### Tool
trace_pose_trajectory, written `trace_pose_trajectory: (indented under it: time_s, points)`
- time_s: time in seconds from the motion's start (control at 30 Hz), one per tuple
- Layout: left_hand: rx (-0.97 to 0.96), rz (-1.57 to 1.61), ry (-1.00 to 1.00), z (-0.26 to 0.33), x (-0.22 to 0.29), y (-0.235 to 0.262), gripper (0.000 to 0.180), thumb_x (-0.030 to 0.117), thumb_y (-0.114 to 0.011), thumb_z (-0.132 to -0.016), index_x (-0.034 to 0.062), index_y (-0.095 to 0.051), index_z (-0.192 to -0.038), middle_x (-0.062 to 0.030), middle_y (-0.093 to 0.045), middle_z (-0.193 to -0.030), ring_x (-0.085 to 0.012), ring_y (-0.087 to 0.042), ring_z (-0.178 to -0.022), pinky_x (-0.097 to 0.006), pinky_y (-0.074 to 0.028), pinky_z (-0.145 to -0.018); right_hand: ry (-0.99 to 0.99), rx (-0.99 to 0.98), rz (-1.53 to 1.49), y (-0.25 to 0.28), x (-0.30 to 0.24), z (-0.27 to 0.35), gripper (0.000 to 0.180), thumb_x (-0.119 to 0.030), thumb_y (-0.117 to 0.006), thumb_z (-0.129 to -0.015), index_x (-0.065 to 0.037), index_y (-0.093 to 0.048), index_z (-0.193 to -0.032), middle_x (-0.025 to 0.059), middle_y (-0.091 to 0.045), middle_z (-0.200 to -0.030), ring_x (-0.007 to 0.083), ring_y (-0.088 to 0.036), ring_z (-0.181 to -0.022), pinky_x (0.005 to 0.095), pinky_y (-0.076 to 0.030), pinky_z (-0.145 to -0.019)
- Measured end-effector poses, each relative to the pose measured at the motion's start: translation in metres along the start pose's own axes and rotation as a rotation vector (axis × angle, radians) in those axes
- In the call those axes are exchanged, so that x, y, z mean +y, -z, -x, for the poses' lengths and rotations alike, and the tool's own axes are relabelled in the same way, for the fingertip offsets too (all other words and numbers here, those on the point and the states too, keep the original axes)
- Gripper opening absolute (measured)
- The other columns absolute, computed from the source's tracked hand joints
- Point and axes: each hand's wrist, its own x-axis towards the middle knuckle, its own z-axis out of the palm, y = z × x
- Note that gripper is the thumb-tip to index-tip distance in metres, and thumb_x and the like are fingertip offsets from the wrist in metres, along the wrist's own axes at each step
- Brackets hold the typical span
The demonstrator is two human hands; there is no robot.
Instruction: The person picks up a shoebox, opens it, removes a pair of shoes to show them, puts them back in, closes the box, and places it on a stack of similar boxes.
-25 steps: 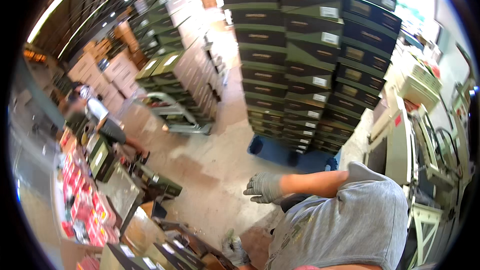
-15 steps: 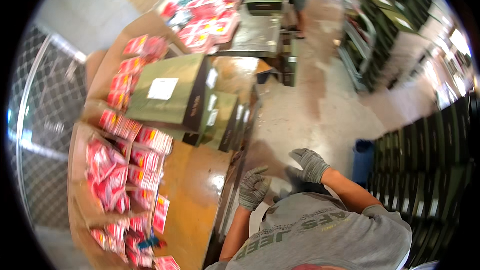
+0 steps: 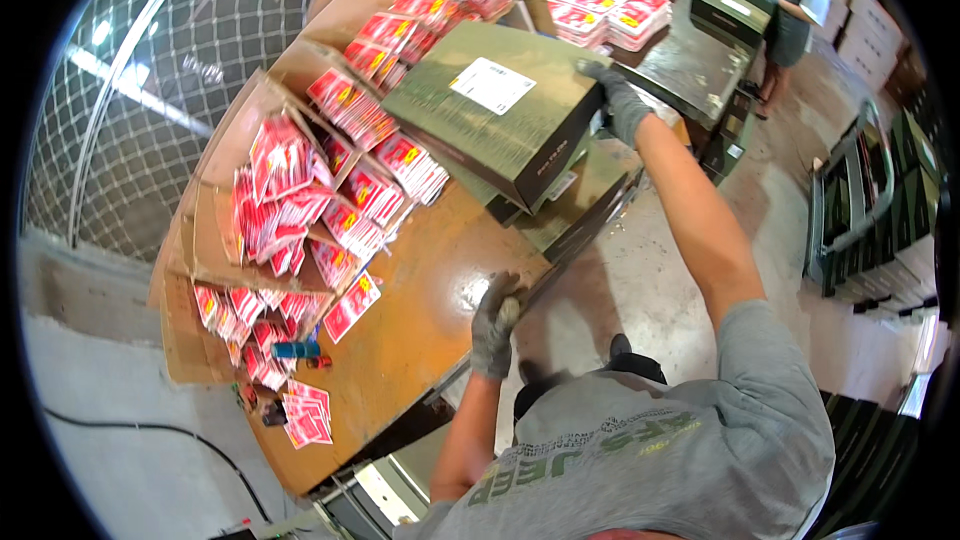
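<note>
Olive-green, dark-sided, oblong cardboard box (image 3: 490, 115) lies twelve o'clock from the loosely curled, grey-gloved left hand (image 3: 492, 325), above similar boxes (image 3: 590, 195); grey-gloved right hand (image 3: 622, 105) touches its three-o'clock corner, pinch unclear, so one-cornered pulling could tip it.

The right fingers (image 3: 597, 74) touch a green box (image 3: 500, 132), the left fingers (image 3: 499, 286) near the table's (image 3: 425, 285) edge.

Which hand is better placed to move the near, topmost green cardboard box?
Likely right: the grey-gloved right hand touches the green cardboard box near its corner; the grey-gloved left hand is apart.
</note>
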Motion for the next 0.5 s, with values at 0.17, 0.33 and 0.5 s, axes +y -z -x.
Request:
trace_pose_trajectory:
  time_s: [0.17,0.33,0.5]
  points:
    - [0.126,0.258,-0.144,-0.038,0.015,0.053,0.099,0.065,-0.068,-0.087,0.0142,-0.026,-0.160,-0.0126,-0.041,-0.153,-0.0307,-0.043,-0.138,-0.047,-0.038,-0.112,0.140,-0.019,-0.174,-0.064,0.083,0.072,0.058,-0.043,-0.083,-0.071,-0.016,-0.065,-0.120,0.0036,-0.069,-0.104,0.0190,-0.066,-0.091,0.0375,-0.058,-0.071]
    - [0.072,0.706,0.022,-0.008,0.013,0.158,0.092,0.065,-0.069,-0.083,0.0135,-0.038,-0.153,-0.0097,-0.052,-0.144,-0.0272,-0.054,-0.128,-0.050,-0.045,-0.109,0.406,-0.060,-0.096,-0.110,0.211,0.200,0.065,-0.028,-0.073,-0.087,-0.001,-0.050,-0.142,0.0075,-0.060,-0.134,0.0227,-0.058,-0.126,0.0407,-0.046,-0.109]
    - [0.243,0.675,0.026,0.081,-0.018,0.262,0.078,0.059,-0.070,-0.085,0.0109,-0.050,-0.144,-0.0092,-0.062,-0.132,-0.0251,-0.061,-0.120,-0.044,-0.052,-0.103,0.205,-0.303,0.118,-0.138,0.359,0.237,0.084,-0.030,-0.073,-0.087,0.001,-0.033,-0.154,0.0100,-0.051,-0.146,0.0209,-0.049,-0.134,0.0360,-0.041,-0.111]
